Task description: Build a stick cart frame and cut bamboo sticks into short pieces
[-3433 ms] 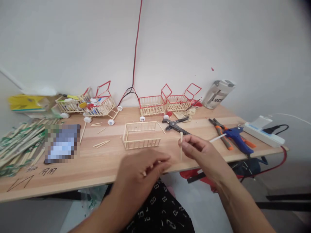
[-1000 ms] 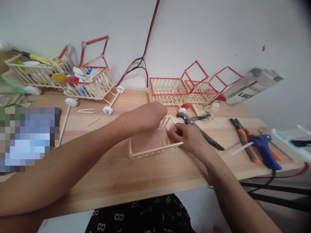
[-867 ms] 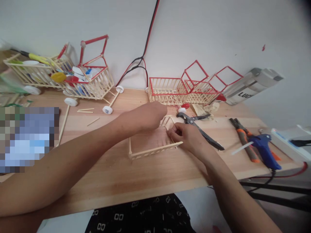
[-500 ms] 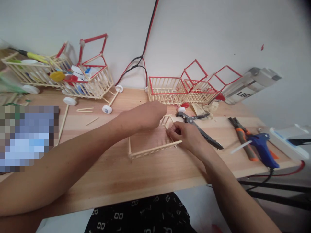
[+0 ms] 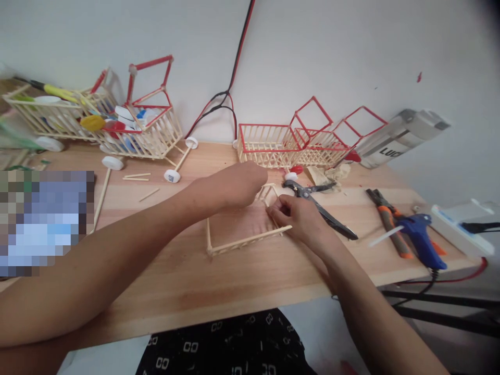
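Midway between the tabletop's (image 5: 175,284) front and back edges, the stick basket frame (image 5: 250,241) looks part-built, sides standing; right hand (image 5: 278,209) pinches its right-end stick (image 5: 276,191); left hand's (image 5: 250,183) grip: cannot tell.

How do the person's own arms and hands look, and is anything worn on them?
The left hand and right hand are bare, without gloves; no ring or watch shows. Both forearms are uncovered, with no sleeve in view. Below, black clothing carries pale square-like markings.
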Demonstrator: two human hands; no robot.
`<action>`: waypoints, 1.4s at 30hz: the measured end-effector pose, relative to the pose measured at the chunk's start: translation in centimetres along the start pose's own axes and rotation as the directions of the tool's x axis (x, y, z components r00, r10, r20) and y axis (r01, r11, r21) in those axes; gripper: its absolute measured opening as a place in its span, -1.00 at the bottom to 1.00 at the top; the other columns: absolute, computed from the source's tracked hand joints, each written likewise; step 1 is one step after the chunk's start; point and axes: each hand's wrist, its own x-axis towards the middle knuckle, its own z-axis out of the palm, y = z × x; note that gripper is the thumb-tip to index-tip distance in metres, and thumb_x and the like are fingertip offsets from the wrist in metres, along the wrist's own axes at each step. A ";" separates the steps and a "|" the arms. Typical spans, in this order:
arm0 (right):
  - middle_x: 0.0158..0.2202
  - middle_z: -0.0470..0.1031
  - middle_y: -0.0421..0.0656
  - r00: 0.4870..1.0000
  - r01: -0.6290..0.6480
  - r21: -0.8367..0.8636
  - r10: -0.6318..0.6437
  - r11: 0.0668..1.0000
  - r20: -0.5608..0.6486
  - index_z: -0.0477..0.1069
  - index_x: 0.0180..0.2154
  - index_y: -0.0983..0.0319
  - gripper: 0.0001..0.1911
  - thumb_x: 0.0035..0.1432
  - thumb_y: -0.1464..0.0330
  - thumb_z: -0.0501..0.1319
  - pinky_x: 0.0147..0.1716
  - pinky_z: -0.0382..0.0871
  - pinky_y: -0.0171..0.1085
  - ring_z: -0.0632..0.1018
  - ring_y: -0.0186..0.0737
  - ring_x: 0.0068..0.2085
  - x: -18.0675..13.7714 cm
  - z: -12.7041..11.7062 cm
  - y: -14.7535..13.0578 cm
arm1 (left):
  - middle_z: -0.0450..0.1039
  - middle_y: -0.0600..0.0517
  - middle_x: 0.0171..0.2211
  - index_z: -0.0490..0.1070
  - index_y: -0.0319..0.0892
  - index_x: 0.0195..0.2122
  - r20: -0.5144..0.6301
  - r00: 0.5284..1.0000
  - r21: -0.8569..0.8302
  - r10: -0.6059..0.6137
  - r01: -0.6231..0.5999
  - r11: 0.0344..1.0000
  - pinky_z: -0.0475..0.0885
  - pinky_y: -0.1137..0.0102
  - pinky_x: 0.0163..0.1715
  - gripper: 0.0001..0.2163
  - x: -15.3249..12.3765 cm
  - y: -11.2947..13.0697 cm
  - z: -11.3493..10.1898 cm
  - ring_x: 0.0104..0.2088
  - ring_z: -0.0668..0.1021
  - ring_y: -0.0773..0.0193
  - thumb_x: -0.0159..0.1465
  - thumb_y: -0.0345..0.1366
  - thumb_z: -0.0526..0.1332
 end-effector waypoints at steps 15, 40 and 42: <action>-0.61 0.40 -0.27 0.999 -0.005 0.001 0.005 1.000 -0.035 0.34 -0.55 0.20 -0.81 0.06 0.29 0.14 -0.54 0.11 -0.36 0.37 -0.34 -0.55 0.2 0.2 0.0 | 0.50 -0.13 -0.39 0.47 -0.29 -0.42 0.003 1.000 -0.016 -0.005 0.005 1.000 0.26 0.37 -0.39 -0.81 0.0 0.1 -0.3 -0.37 0.48 0.18 0.16 -0.50 0.05; -0.61 0.40 -0.25 1.000 -0.004 -0.011 0.004 1.000 -0.022 0.36 -0.55 0.20 -0.83 0.05 0.33 0.14 -0.53 0.10 -0.35 0.37 -0.33 -0.54 0.6 0.1 0.0 | 0.49 -0.12 -0.36 0.44 -0.26 -0.35 0.004 1.000 -0.007 -0.019 0.019 1.000 0.28 0.35 -0.37 -0.80 -0.1 0.0 -0.1 -0.33 0.50 0.15 0.18 -0.50 0.01; -0.61 0.41 -0.24 1.000 -0.003 -0.012 0.003 1.000 -0.009 0.36 -0.54 0.20 -0.83 0.05 0.32 0.15 -0.54 0.10 -0.35 0.38 -0.32 -0.54 0.7 0.0 0.0 | 0.49 -0.12 -0.37 0.45 -0.26 -0.35 0.006 1.000 -0.010 -0.019 0.019 1.000 0.29 0.34 -0.36 -0.80 0.0 -0.1 0.0 -0.33 0.50 0.14 0.18 -0.49 0.02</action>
